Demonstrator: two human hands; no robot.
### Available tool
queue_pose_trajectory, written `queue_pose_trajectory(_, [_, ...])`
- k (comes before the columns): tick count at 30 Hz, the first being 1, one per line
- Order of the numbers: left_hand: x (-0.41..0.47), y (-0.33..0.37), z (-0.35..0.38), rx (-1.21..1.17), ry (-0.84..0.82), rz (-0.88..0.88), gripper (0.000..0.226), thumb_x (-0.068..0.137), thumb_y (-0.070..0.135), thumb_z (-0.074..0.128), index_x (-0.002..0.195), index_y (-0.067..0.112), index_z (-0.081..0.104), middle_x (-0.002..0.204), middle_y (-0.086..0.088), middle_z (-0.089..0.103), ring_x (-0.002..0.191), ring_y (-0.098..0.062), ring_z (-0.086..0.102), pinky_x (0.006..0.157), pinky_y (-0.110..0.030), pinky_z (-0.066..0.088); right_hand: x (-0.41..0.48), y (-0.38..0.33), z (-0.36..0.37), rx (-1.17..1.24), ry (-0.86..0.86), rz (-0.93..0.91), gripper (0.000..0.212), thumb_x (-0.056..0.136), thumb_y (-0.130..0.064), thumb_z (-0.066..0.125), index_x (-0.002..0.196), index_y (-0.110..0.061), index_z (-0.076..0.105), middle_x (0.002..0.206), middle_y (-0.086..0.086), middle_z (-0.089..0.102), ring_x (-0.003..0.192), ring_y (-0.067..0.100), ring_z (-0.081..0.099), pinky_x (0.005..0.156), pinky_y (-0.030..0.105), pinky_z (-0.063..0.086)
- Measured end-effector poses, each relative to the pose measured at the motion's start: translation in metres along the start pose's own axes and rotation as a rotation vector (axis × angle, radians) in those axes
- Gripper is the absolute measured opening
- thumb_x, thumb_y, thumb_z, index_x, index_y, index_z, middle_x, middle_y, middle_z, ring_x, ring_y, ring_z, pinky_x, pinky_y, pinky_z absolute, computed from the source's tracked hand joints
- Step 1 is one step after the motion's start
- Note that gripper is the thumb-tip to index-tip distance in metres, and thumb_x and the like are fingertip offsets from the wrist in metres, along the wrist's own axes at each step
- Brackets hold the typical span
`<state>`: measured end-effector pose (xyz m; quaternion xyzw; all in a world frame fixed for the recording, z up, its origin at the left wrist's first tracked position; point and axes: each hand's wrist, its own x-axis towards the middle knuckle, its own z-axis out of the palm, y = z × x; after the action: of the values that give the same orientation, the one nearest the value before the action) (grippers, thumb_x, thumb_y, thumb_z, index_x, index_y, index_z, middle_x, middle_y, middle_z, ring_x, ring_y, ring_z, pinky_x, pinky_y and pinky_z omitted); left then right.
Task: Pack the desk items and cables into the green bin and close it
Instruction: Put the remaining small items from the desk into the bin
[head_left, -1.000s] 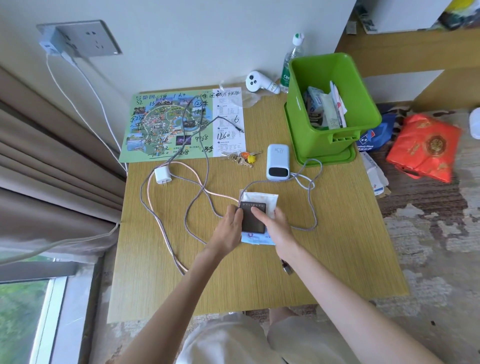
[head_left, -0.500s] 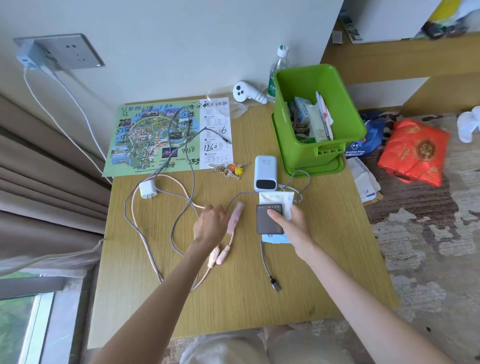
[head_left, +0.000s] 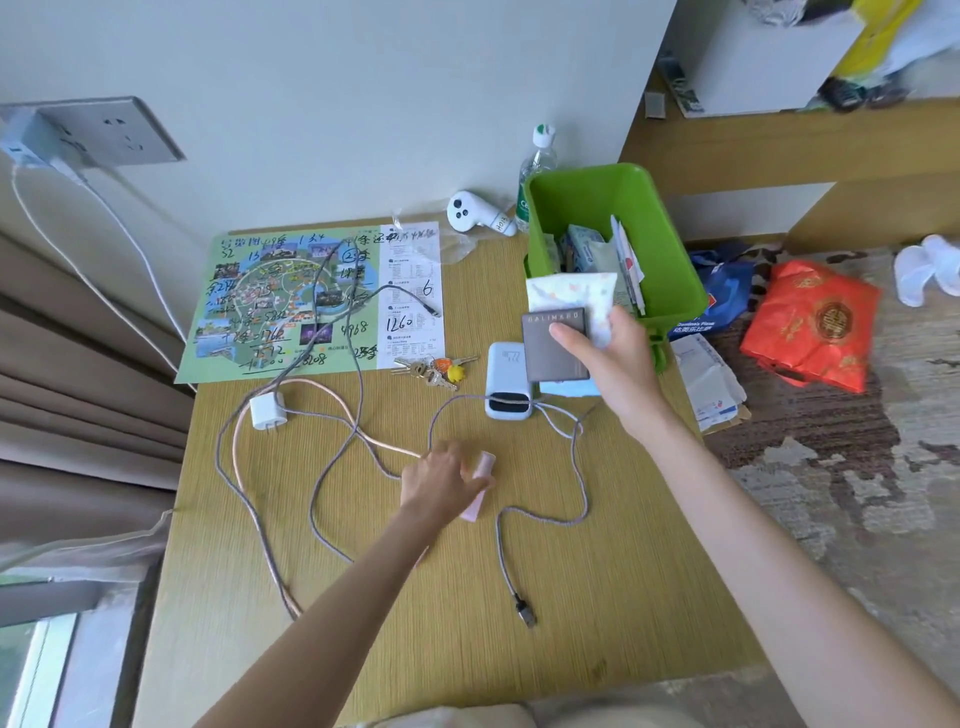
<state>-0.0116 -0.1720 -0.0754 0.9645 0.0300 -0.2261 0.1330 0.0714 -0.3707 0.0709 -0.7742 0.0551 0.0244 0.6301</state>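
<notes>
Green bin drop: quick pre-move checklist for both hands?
1. Right hand grips dark wallet plus tissue pack: ok.
2. Green bin open: ok.
3. Room left in bin among the packets: cannot tell.
4. Carried items over the bin mouth: not ok, just short of the near rim.
5. Left hand grips pink tube: cannot tell, fingers on it.
6. Grey cable clear of right arm: ok.

Lodging room, likely a hotel or guest bedroom, as we read it. We note: small wooden desk (head_left: 597, 597) against a plain wall; wall socket (head_left: 111, 132) with charger plugged in; heavy curtains (head_left: 78, 405) beside a window; patterned carpet (head_left: 831, 493); annotated park map (head_left: 291, 301); keys (head_left: 431, 369); water bottle (head_left: 537, 156).
</notes>
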Motion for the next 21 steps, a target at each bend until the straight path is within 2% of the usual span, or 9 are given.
queue_pose_trajectory(3, [0.003,0.007,0.005,0.044,0.012,0.037,0.045,0.093,0.058,0.047,0.107,0.016,0.058,0.108,-0.001,0.063,0.09,-0.02,0.063,0.08,-0.038,0.055,0.022,-0.01,-0.01,-0.024,0.031,-0.05,0.028,0.087,-0.015,0.071,0.112,-0.006,0.061,0.108,0.007,0.069,0.096,0.015,0.065,0.08,0.028,0.051])
queue_pose_trajectory(6, [0.01,0.012,-0.005,-0.04,-0.03,0.042,0.041,0.099,0.046,0.038,0.109,0.01,0.055,0.091,-0.004,0.068,0.078,-0.021,0.065,0.074,-0.037,0.056,0.046,-0.014,-0.02,-0.037,0.082,-0.062,0.018,0.085,-0.016,0.072,0.099,-0.014,0.06,0.094,-0.005,0.067,0.081,-0.008,0.061,0.069,0.013,0.047])
queue_pose_trajectory(8, [0.016,0.014,-0.023,-0.207,-0.098,0.058,0.037,0.101,0.04,0.036,0.113,0.008,0.047,0.09,-0.008,0.066,0.075,-0.024,0.064,0.071,-0.041,0.057,0.062,-0.016,-0.026,-0.078,0.133,-0.081,0.018,0.085,-0.017,0.073,0.088,-0.023,0.056,0.085,-0.014,0.059,0.07,-0.017,0.055,0.061,0.004,0.039])
queue_pose_trajectory(10, [0.023,0.018,-0.048,-0.376,-0.187,0.116,0.027,0.102,0.038,0.034,0.107,0.014,0.045,0.096,-0.014,0.063,0.075,-0.025,0.066,0.071,-0.045,0.059,0.08,-0.014,-0.035,-0.102,0.176,-0.095,0.018,0.085,-0.02,0.072,0.092,-0.019,0.056,0.087,-0.013,0.059,0.078,-0.007,0.057,0.064,0.006,0.04])
queue_pose_trajectory(12, [0.03,0.02,-0.075,-0.518,-0.244,0.168,0.021,0.103,0.037,0.032,0.095,0.021,0.043,0.094,-0.015,0.06,0.069,-0.025,0.071,0.06,-0.038,0.06,0.099,-0.01,-0.042,-0.122,0.197,-0.09,0.026,0.087,-0.021,0.071,0.107,-0.01,0.059,0.101,-0.001,0.065,0.092,0.009,0.059,0.077,0.018,0.046])
queue_pose_trajectory(13, [0.034,0.022,-0.089,-0.561,-0.238,0.174,0.023,0.104,0.036,0.031,0.095,0.018,0.042,0.09,-0.016,0.06,0.065,-0.027,0.072,0.056,-0.038,0.059,0.108,-0.009,-0.045,-0.146,0.2,-0.086,0.031,0.087,-0.02,0.069,0.113,-0.007,0.058,0.109,0.003,0.065,0.097,0.014,0.059,0.081,0.025,0.046])
queue_pose_trajectory(16, [0.056,0.031,-0.121,-0.566,-0.115,0.179,0.026,0.105,0.032,0.028,0.104,0.009,0.042,0.09,-0.018,0.057,0.069,-0.037,0.071,0.057,-0.049,0.058,0.14,-0.001,-0.049,-0.305,0.21,-0.046,0.039,0.088,-0.023,0.068,0.121,-0.006,0.055,0.113,0.001,0.059,0.098,0.015,0.052,0.074,0.026,0.036])
queue_pose_trajectory(19, [0.085,0.041,-0.143,-0.582,0.036,0.058,0.029,0.104,0.037,0.031,0.111,0.012,0.046,0.074,-0.001,0.052,0.071,-0.033,0.064,0.049,-0.026,0.046,0.169,0.006,-0.049,-0.449,0.189,0.042,0.043,0.089,-0.028,0.066,0.122,-0.003,0.052,0.12,0.011,0.061,0.107,0.028,0.056,0.083,0.035,0.045])
queue_pose_trajectory(21, [0.103,0.046,-0.153,-0.607,0.076,0.034,0.02,0.103,0.037,0.034,0.104,0.018,0.043,0.072,0.003,0.05,0.066,-0.027,0.059,0.047,-0.02,0.041,0.186,0.01,-0.046,-0.51,0.164,0.062,0.043,0.09,-0.03,0.066,0.119,-0.001,0.053,0.116,0.013,0.06,0.103,0.03,0.057,0.078,0.035,0.044])
